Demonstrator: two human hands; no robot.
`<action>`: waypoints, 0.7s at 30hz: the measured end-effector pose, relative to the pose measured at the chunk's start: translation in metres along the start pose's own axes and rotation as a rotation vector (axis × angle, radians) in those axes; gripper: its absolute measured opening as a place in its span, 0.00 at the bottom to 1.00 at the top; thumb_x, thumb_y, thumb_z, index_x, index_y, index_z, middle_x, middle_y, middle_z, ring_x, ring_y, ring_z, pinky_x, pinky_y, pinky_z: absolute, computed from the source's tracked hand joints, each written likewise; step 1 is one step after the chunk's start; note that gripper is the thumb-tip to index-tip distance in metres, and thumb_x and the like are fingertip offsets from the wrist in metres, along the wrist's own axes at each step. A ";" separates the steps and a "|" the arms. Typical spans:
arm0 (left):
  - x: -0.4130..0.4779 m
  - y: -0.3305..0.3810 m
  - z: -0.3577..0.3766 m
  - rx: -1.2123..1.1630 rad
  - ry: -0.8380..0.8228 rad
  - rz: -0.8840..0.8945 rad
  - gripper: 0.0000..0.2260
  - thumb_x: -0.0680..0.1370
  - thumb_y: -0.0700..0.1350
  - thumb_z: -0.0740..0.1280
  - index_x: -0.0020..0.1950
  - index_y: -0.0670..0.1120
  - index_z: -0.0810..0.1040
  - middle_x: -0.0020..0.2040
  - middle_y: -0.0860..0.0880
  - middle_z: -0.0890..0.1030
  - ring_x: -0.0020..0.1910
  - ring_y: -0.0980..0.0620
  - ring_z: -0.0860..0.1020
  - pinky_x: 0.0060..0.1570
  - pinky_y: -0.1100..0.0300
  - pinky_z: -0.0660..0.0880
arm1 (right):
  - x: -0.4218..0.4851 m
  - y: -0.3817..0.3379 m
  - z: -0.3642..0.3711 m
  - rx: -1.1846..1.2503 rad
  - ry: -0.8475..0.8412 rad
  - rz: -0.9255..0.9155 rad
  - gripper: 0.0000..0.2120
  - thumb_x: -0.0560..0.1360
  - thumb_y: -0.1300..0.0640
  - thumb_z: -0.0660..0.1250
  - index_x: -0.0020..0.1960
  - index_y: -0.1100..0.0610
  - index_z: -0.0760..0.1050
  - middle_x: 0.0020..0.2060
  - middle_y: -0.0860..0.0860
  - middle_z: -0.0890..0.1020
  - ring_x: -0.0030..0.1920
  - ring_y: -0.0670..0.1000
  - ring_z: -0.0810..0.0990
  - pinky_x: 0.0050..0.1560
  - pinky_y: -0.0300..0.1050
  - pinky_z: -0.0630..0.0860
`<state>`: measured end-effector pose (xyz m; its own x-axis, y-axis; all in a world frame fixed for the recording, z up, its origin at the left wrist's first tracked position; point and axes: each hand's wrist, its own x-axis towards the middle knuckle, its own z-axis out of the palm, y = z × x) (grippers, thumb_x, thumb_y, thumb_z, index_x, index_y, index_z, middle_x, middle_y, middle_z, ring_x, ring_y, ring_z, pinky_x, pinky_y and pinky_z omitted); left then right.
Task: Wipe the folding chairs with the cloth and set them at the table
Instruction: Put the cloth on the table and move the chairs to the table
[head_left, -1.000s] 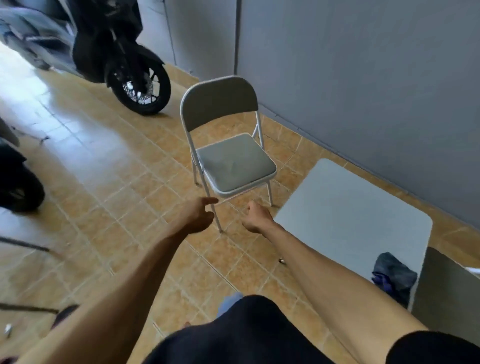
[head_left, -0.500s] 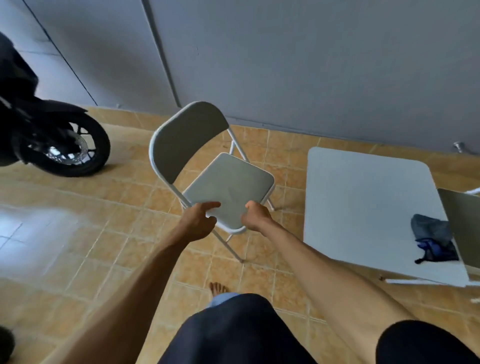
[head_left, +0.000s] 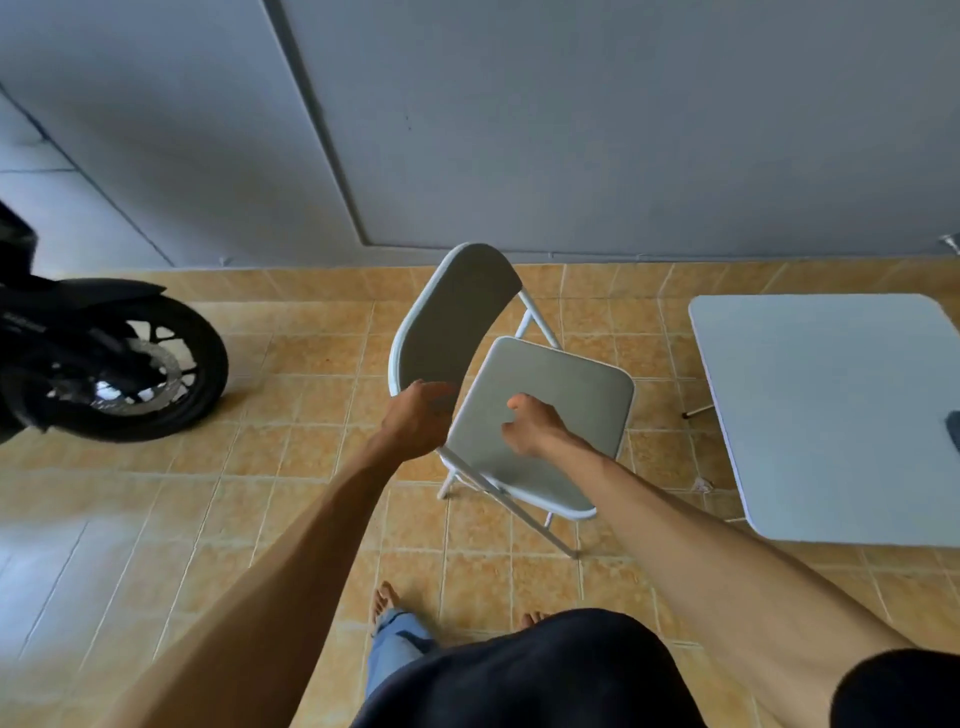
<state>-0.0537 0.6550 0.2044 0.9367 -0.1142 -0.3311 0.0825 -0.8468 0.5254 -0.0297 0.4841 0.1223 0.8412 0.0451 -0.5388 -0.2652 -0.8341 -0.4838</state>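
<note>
Chair (head_left: 540, 415) stands unfolded on the floor (head_left: 156, 493), near the desk (head_left: 831, 415) but apart from it.

Left hand (head_left: 415, 418): fingers seem curled round the backrest's lower edge, though blurred.

Right hand (head_left: 530, 428): over the seat, fingers loosely curled, gripping nothing.

Cloth (head_left: 955, 431) lies at the desk's right edge, in neither hand.

Risks: a one-handed lift may let the seat fold and pinch fingers. A swinging leg may strike the desk or the bare foot (head_left: 383, 600).

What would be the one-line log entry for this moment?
folding chair: unfolded, beside table; left hand: grips backrest; right hand: over seat, contact unclear; cloth: on table
</note>
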 end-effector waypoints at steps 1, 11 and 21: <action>0.008 -0.010 -0.009 -0.014 -0.002 0.016 0.23 0.69 0.48 0.60 0.58 0.38 0.81 0.58 0.38 0.81 0.50 0.40 0.78 0.50 0.52 0.75 | 0.008 -0.013 0.005 0.004 0.020 0.009 0.21 0.79 0.54 0.62 0.69 0.62 0.72 0.67 0.60 0.77 0.67 0.63 0.75 0.64 0.51 0.74; 0.109 -0.101 -0.070 0.080 -0.181 0.053 0.24 0.78 0.37 0.61 0.74 0.43 0.68 0.71 0.40 0.72 0.67 0.40 0.73 0.62 0.53 0.70 | 0.050 -0.116 0.059 0.264 0.048 0.145 0.29 0.73 0.47 0.69 0.72 0.53 0.69 0.65 0.54 0.79 0.65 0.58 0.77 0.61 0.49 0.75; 0.230 -0.110 -0.084 0.547 -0.191 0.549 0.34 0.74 0.29 0.61 0.78 0.49 0.61 0.81 0.47 0.48 0.80 0.47 0.43 0.76 0.38 0.50 | 0.135 -0.166 0.076 0.324 0.083 0.230 0.52 0.73 0.37 0.70 0.82 0.58 0.44 0.80 0.56 0.57 0.78 0.59 0.61 0.76 0.54 0.63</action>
<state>0.1815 0.7655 0.1361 0.7161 -0.6344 -0.2911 -0.5991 -0.7726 0.2102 0.0921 0.6705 0.0778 0.7741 -0.1783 -0.6075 -0.5747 -0.6003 -0.5562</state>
